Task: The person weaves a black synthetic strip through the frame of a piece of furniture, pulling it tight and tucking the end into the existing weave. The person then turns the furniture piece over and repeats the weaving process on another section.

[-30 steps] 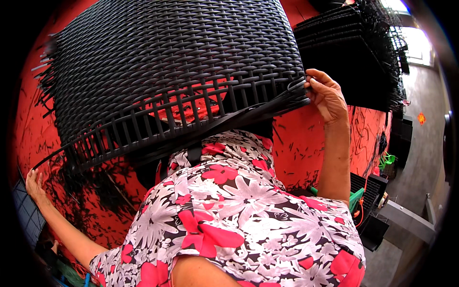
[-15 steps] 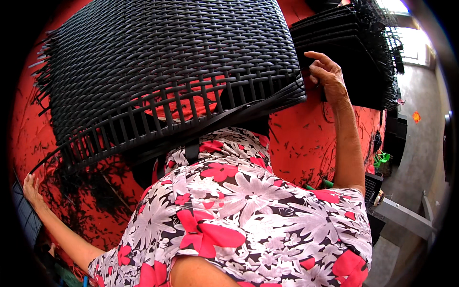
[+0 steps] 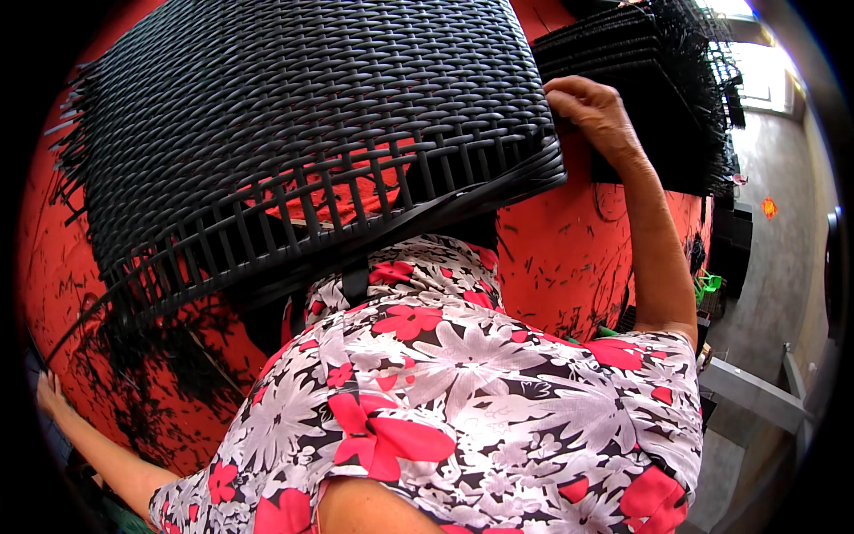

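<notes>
A large black woven rattan-style panel [image 3: 320, 98] lies tilted before me, tightly woven in its upper part and with open slots along its near edge. Out past its lower left corner a thin black strand [image 3: 76, 327] runs taut to my left hand [image 3: 52, 396], whose fingers are closed at its end, close to the picture's rim. At the panel's right edge is my right hand [image 3: 594, 109], thumb and fingers pinched on the border; the fingertips are partly hidden. Loose black strands [image 3: 427, 203] run bundled along the near edge.
Layered black woven panels [image 3: 640, 89] with frayed ends are stacked at the right. Black strand scraps litter the red ground cover [image 3: 556, 258]. A green object [image 3: 707, 285] and a grey metal beam [image 3: 756, 392] stand farther right.
My left hand has moved outward and down, drawing the strand farther. My right hand has shifted up and left onto the panel's edge, its raised finger now lowered. The panel has shifted slightly left.
</notes>
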Available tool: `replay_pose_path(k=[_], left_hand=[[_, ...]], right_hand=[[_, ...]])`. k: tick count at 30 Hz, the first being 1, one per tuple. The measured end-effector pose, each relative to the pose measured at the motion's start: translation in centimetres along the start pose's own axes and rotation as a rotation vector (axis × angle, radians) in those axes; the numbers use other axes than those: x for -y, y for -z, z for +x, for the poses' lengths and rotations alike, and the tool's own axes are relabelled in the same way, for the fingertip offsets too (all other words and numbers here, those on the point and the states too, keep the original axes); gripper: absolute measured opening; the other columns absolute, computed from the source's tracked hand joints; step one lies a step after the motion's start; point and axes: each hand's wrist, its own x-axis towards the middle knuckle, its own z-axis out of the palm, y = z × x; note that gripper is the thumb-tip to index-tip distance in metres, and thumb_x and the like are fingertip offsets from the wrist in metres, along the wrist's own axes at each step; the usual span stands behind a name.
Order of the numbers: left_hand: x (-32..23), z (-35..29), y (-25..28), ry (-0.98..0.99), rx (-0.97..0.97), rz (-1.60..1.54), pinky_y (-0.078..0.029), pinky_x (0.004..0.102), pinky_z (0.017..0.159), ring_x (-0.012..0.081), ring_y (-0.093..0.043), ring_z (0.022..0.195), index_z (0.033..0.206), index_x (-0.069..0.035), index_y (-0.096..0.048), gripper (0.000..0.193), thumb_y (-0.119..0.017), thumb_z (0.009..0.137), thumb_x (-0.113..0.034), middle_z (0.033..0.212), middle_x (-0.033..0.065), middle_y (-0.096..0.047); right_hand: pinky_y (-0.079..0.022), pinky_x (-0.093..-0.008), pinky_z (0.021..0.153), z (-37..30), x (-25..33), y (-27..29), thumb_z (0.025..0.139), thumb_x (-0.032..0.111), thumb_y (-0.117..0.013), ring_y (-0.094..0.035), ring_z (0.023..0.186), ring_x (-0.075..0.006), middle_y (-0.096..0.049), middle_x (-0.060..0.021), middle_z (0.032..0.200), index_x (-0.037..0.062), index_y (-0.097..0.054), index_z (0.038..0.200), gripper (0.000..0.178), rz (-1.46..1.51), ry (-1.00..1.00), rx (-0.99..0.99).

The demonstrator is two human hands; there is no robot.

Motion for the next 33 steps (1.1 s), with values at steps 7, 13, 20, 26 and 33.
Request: replay_pose_path(k=[7, 13, 20, 26, 33], left_hand=[[-2.6, -12.2, 5.7, -0.062, -0.544, 0.129, -0.045, 0.0487, 0.097, 0.0426, -0.049, 0.115, 0.123, 0.009, -0.047, 0.047, -0.048, 0.090, -0.024, 0.124, 0.0261, -0.047], [-0.4, -14.1, 2.5, -0.349, -0.739, 0.981, -0.047, 0.0474, 0.089, 0.0427, -0.058, 0.100, 0.111, 0.008, -0.059, 0.054, -0.065, 0.079, -0.035, 0.103, 0.0270, -0.060], [-6.0, -35.2, -25.6, -0.638, -0.070, 0.406, -0.054, 0.0329, 0.083, 0.0244, -0.063, 0.094, 0.118, 0.004, -0.057, 0.045, -0.075, 0.081, -0.016, 0.115, 0.0169, -0.060], [-16.0, -58.5, -42.0, -1.169, 0.723, 0.084, -0.037, 0.0411, 0.101, 0.0321, -0.047, 0.119, 0.117, -0.003, -0.056, 0.052, -0.075, 0.069, -0.002, 0.122, 0.0153, -0.052], [-17.5, -65.8, -49.3, -1.388, 1.122, 0.123, -0.027, 0.0468, 0.106, 0.0359, -0.036, 0.126, 0.120, -0.005, -0.052, 0.059, -0.074, 0.065, -0.007, 0.128, 0.0154, -0.043]], right_hand=[[-0.046, -0.0210, 0.060, -2.8, 0.2, -0.4, 0.088, 0.017, -0.066, -0.054, 0.064, -0.0056, -0.063, 0.0007, 0.075, 0.0007, -0.069, 0.099, 0.020, 0.064, -0.297, -0.040], [-0.051, -0.0338, 0.072, -3.9, -2.0, -3.1, 0.082, 0.022, -0.070, -0.065, 0.076, -0.0206, -0.067, -0.0058, 0.083, 0.0072, -0.070, 0.098, 0.022, -0.543, -0.046, -0.119], [-0.051, -0.0395, 0.078, -3.2, -1.6, -3.0, 0.078, 0.023, -0.069, -0.063, 0.087, -0.0294, -0.064, -0.0098, 0.094, 0.0058, -0.066, 0.096, 0.025, -0.590, -0.103, -0.083], [-0.049, -0.0366, 0.086, -3.3, -3.3, -2.3, 0.074, 0.022, -0.072, -0.061, 0.100, -0.0297, -0.059, -0.0175, 0.117, 0.0037, -0.053, 0.121, 0.055, -0.332, -0.209, -0.290], [-0.046, -0.0336, 0.092, -4.7, -2.0, -4.8, 0.072, 0.016, -0.075, -0.056, 0.107, -0.0214, -0.060, -0.0154, 0.113, -0.0001, -0.051, 0.123, 0.059, 0.480, -0.306, -0.311]])
